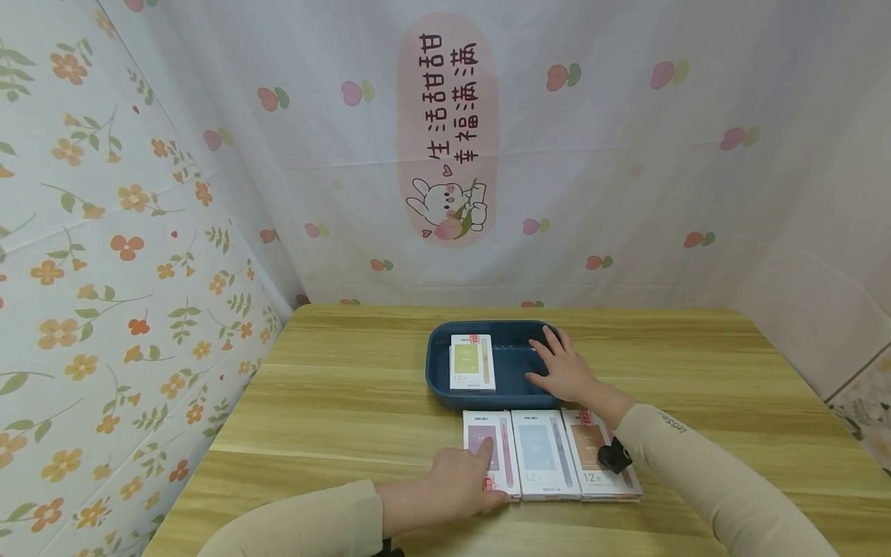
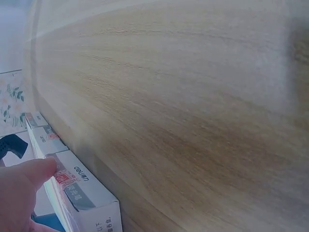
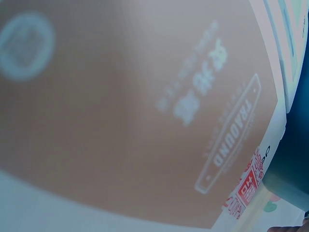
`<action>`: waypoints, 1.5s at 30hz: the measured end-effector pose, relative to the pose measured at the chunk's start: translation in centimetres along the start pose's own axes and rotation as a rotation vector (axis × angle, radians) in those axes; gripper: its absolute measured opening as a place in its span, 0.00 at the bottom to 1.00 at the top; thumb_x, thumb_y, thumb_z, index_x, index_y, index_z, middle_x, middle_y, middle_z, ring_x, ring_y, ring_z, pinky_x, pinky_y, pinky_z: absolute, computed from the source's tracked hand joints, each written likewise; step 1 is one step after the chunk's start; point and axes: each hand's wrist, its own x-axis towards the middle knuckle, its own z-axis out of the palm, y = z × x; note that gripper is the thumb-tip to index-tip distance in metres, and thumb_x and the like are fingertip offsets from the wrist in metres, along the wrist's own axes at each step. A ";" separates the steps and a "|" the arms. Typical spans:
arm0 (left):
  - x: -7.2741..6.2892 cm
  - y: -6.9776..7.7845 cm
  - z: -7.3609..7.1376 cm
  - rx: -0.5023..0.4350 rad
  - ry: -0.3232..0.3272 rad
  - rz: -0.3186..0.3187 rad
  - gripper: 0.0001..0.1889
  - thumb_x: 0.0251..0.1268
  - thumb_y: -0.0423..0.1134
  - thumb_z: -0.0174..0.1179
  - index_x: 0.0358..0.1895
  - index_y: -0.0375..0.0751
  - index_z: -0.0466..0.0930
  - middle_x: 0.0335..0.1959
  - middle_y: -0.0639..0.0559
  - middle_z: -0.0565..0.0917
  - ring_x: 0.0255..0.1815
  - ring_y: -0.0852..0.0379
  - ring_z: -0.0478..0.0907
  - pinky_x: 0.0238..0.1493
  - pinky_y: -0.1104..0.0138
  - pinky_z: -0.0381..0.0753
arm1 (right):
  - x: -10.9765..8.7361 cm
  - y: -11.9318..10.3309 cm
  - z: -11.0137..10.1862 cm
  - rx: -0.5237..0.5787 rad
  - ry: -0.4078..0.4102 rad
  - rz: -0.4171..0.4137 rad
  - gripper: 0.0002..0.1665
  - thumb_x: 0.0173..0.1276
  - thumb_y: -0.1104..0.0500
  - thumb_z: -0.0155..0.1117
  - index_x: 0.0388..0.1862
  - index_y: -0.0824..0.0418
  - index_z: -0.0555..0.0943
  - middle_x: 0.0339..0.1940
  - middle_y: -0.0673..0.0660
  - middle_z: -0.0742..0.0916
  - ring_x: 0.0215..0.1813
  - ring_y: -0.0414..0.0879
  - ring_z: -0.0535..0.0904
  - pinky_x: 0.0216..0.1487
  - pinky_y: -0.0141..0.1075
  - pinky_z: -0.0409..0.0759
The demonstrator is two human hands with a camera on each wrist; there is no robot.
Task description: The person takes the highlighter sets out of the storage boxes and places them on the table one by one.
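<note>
Three white pen boxes lie side by side: one with a purple panel (image 1: 510, 464), one light blue (image 1: 538, 452) and one brown (image 1: 587, 441). My left hand (image 1: 454, 481) rests on the purple box, index finger straight along its top. In the left wrist view the thumb (image 2: 41, 169) touches that box's near end (image 2: 91, 193). Behind the row stands a dark blue tray (image 1: 511, 379), holding a pen box with a green panel (image 1: 466, 363) at its left. Over the tray's right end, my right hand (image 1: 567, 373) spreads its fingers. The brown box fills most of the right wrist view.
The boxes' far ends lie close to the tray's near wall. The wooden table (image 1: 334, 387) extends to both sides. A printed curtain (image 1: 592, 170) hangs behind it and a flowered one (image 1: 104, 309) at the left. My right forearm passes above the brown box.
</note>
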 end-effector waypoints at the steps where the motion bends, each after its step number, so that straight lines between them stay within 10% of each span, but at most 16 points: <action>1: 0.0 0.0 0.0 0.004 -0.003 -0.002 0.43 0.48 0.70 0.55 0.63 0.44 0.67 0.22 0.47 0.78 0.22 0.58 0.71 0.25 0.66 0.66 | 0.0 0.0 0.0 -0.002 0.000 -0.001 0.39 0.63 0.47 0.58 0.67 0.65 0.62 0.71 0.71 0.55 0.70 0.70 0.45 0.58 0.64 0.59; 21: 2.6 -2.5 -6.0 0.007 0.284 0.064 0.38 0.57 0.68 0.49 0.68 0.52 0.60 0.62 0.44 0.67 0.50 0.44 0.73 0.42 0.56 0.77 | 0.2 0.2 0.4 -0.002 0.014 -0.005 0.39 0.62 0.47 0.59 0.67 0.66 0.63 0.71 0.71 0.56 0.69 0.70 0.46 0.59 0.64 0.58; 32: 8.7 -6.2 -6.4 -0.168 0.173 -0.027 0.40 0.58 0.69 0.46 0.71 0.57 0.51 0.71 0.40 0.52 0.65 0.36 0.60 0.58 0.50 0.67 | 0.3 -0.1 0.2 -0.011 0.006 -0.006 0.39 0.62 0.46 0.59 0.67 0.65 0.63 0.70 0.71 0.56 0.69 0.70 0.47 0.59 0.63 0.59; 45: 12.7 -6.1 -5.9 -0.231 -0.007 -0.143 0.42 0.55 0.70 0.47 0.72 0.62 0.47 0.70 0.35 0.51 0.63 0.34 0.62 0.56 0.48 0.69 | 0.2 0.0 0.1 -0.005 0.002 -0.002 0.38 0.63 0.47 0.59 0.66 0.65 0.63 0.70 0.70 0.56 0.69 0.70 0.46 0.59 0.64 0.58</action>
